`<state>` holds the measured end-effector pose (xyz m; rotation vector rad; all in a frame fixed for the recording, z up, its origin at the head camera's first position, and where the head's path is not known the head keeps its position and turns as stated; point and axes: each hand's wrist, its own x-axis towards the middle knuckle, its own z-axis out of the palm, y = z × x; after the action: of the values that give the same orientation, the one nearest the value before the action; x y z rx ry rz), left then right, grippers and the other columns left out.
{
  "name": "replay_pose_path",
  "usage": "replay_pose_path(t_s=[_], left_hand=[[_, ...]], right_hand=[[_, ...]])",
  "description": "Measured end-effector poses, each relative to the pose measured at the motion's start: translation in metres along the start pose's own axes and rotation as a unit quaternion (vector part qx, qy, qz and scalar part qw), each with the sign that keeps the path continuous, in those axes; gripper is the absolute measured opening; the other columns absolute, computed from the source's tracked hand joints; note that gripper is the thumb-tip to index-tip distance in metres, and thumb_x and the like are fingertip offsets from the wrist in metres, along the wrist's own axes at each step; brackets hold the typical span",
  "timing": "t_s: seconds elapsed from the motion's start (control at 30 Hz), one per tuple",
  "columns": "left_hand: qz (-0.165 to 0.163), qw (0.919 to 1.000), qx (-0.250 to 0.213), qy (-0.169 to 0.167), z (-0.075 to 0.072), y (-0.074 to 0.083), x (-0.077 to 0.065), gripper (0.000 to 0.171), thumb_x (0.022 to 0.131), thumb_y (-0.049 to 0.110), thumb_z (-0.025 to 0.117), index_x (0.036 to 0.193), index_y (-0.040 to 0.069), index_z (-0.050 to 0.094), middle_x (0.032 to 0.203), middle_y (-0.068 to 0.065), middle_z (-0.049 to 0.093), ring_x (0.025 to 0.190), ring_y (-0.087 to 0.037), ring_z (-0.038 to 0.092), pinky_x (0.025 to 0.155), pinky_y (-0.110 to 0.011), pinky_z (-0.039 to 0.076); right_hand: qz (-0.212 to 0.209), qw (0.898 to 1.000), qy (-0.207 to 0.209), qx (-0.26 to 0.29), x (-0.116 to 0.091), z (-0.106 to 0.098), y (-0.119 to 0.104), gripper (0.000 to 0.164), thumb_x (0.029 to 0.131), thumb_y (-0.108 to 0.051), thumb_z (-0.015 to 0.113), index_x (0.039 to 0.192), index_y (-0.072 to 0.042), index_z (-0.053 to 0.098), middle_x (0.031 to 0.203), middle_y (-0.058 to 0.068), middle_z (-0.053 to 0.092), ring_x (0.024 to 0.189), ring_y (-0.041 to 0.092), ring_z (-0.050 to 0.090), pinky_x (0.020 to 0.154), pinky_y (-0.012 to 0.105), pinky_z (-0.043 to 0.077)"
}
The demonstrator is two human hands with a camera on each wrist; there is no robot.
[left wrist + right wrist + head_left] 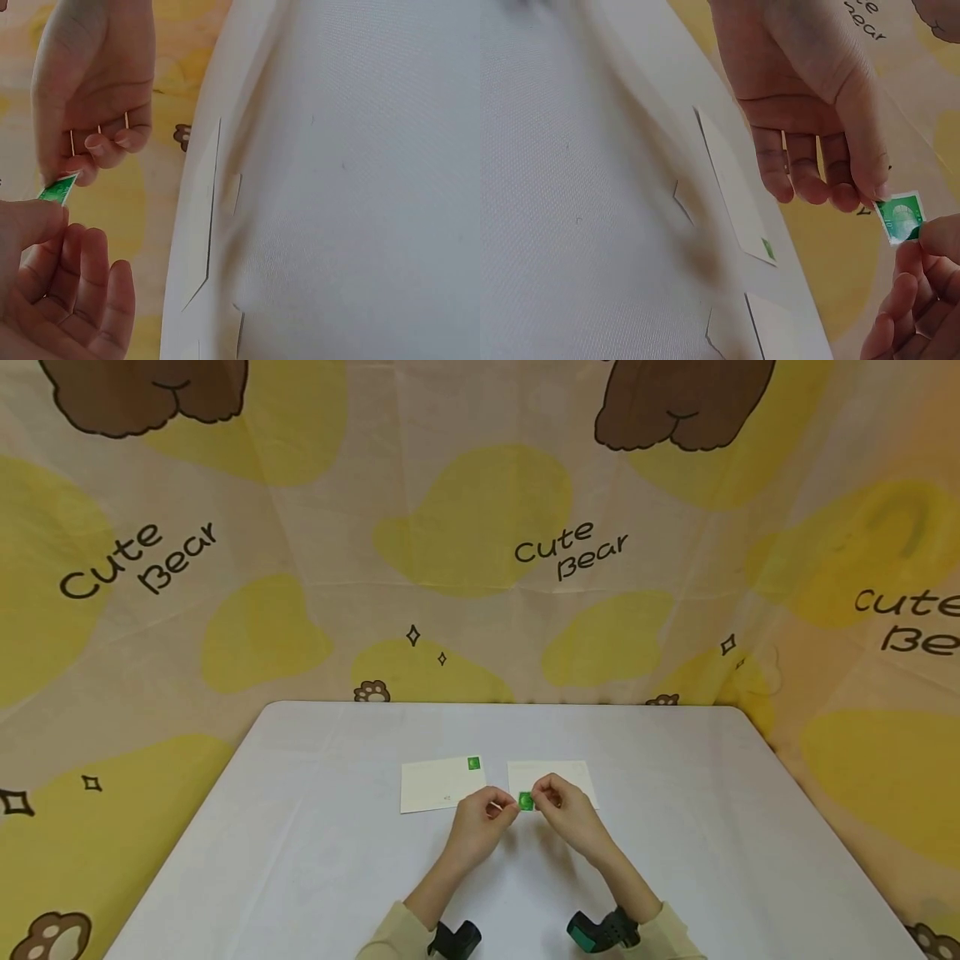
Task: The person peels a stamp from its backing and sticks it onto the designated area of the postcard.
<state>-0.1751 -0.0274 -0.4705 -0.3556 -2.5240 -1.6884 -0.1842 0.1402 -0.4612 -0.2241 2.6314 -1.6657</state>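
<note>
A small green postage stamp (526,801) with a white border is held up between both hands, above the table. My left hand (482,828) pinches one corner of it; thumb and fingertip meet there in the right wrist view, the other fingers loosely bent. From the other side my right hand (573,818) pinches the opposite corner of the stamp (900,214). Behind the hands lie two pale rectangular paper cards or envelopes. The left card (435,785) bears a green stamp (473,763) at its upper right corner; the right card (551,768) is partly covered by my right hand.
The white table (315,843) ends at a back edge against a patterned yellow-and-beige cloth (450,527). Thin paper edges (681,202) show on the tabletop in the wrist views. Dark camera mounts (454,941) sit on both wrists.
</note>
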Motion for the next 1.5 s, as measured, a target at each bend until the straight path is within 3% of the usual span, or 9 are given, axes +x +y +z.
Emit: replay_pose_path(t_s=[0.23,0.43,0.53,0.63,0.87,1.03,1.17,1.3,1.5], left_hand=[[0.010,0.9998,0.018,-0.003,0.002,0.002,0.002,0.005,0.082,0.010,0.065,0.079,0.006,0.065,0.073,0.001,0.060,0.060,-0.003,0.050,0.050,-0.017,0.044],[0.040,0.9951,0.090,-0.007,0.000,0.001,0.005,0.004,0.081,0.012,0.065,0.077,0.012,0.064,0.071,0.005,0.058,0.059,-0.003,0.047,0.050,-0.017,0.041],[0.055,0.9883,0.142,-0.012,-0.001,-0.001,0.009,0.004,0.082,0.016,0.064,0.079,0.015,0.064,0.075,0.007,0.059,0.063,-0.004,0.051,0.053,-0.017,0.041],[0.068,0.9770,0.201,-0.022,-0.002,-0.006,0.014,0.004,0.083,0.021,0.065,0.083,0.017,0.064,0.083,0.007,0.062,0.072,-0.008,0.056,0.058,-0.018,0.044],[0.110,0.9376,0.323,-0.065,-0.008,-0.017,0.029,0.029,0.081,0.031,0.068,0.105,0.014,0.066,0.107,0.002,0.064,0.096,-0.017,0.058,0.076,-0.029,0.050],[0.133,0.9087,0.383,-0.100,-0.011,-0.024,0.037,0.047,0.083,0.038,0.065,0.122,0.012,0.057,0.124,-0.002,0.057,0.115,-0.020,0.052,0.095,-0.036,0.043],[0.142,0.8898,0.416,-0.124,-0.010,-0.026,0.041,0.058,0.085,0.043,0.062,0.131,0.010,0.049,0.134,-0.003,0.050,0.125,-0.021,0.045,0.102,-0.037,0.038],[0.135,0.8735,0.444,-0.148,-0.008,-0.026,0.045,0.064,0.087,0.047,0.057,0.136,0.009,0.044,0.141,-0.003,0.044,0.130,-0.022,0.040,0.106,-0.038,0.034],[0.112,0.8597,0.466,-0.176,-0.003,-0.027,0.052,0.066,0.089,0.048,0.053,0.140,0.010,0.038,0.146,-0.003,0.036,0.136,-0.023,0.031,0.109,-0.043,0.029]], right_hand=[[-0.006,1.000,0.008,-0.003,0.001,-0.002,0.004,0.004,0.089,-0.013,0.060,0.089,-0.009,0.059,0.075,0.001,0.059,0.067,0.009,0.052,0.057,0.021,0.042],[-0.004,1.000,0.025,-0.012,0.003,-0.007,0.008,0.005,0.088,-0.012,0.061,0.088,-0.007,0.059,0.075,0.002,0.059,0.065,0.009,0.050,0.056,0.020,0.041],[0.001,0.999,0.027,-0.018,0.004,-0.010,0.011,0.004,0.088,-0.012,0.061,0.088,-0.008,0.059,0.075,0.001,0.059,0.065,0.009,0.050,0.056,0.019,0.041],[0.003,0.999,0.026,-0.023,0.005,-0.014,0.015,0.004,0.088,-0.011,0.061,0.089,-0.008,0.059,0.076,0.002,0.060,0.066,0.009,0.051,0.058,0.019,0.042],[0.002,0.998,0.034,-0.056,0.007,-0.022,0.025,0.004,0.087,-0.011,0.062,0.088,-0.008,0.060,0.075,0.001,0.058,0.066,0.010,0.050,0.058,0.019,0.042],[-0.010,0.997,0.031,-0.072,0.008,-0.027,0.031,0.005,0.087,-0.012,0.062,0.088,-0.007,0.060,0.074,0.000,0.056,0.064,0.009,0.049,0.057,0.019,0.042],[-0.007,0.997,0.031,-0.074,0.009,-0.030,0.035,0.004,0.088,-0.012,0.061,0.089,-0.007,0.060,0.074,0.000,0.056,0.065,0.009,0.049,0.057,0.019,0.042],[0.006,0.997,0.030,-0.072,0.010,-0.033,0.038,0.005,0.089,-0.012,0.060,0.090,-0.007,0.060,0.075,0.000,0.056,0.065,0.010,0.048,0.057,0.019,0.041],[0.019,0.998,0.023,-0.063,0.010,-0.035,0.042,0.006,0.089,-0.011,0.059,0.091,-0.006,0.059,0.075,0.001,0.056,0.065,0.011,0.049,0.057,0.019,0.042]])
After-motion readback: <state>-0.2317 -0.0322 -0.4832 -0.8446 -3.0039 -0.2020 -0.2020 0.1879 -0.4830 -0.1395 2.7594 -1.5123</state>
